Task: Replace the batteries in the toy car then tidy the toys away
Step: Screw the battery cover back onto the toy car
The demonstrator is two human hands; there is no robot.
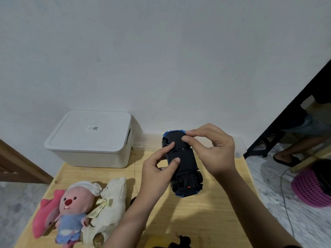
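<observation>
Above the far right part of the wooden table [206, 221], holding the toy car [182, 163] belly-up, clear of the surface, nose end pointing away toward the wall. Left hand [157, 174] gripping the car's left flank, thumb and forefinger pressing on the dark underside. Right hand [213, 147] pinching the far end, fingertips working at the battery cover [177, 144] near the middle seam. Cover looking shut for now, so judging this as the opening step. Best keeping the left grip firm and low so the body is not twisting, and sliding or lifting the cover with the right fingertips rather than prying hard; thin plastic tabs probably snapping easily. Worth staying over the table so anything dropping is landing on wood, not the floor. Waiting at the near left: the soft toys [77, 212], three lying side by side. Sitting lidded at the far left: the white storage box [89, 138].
</observation>
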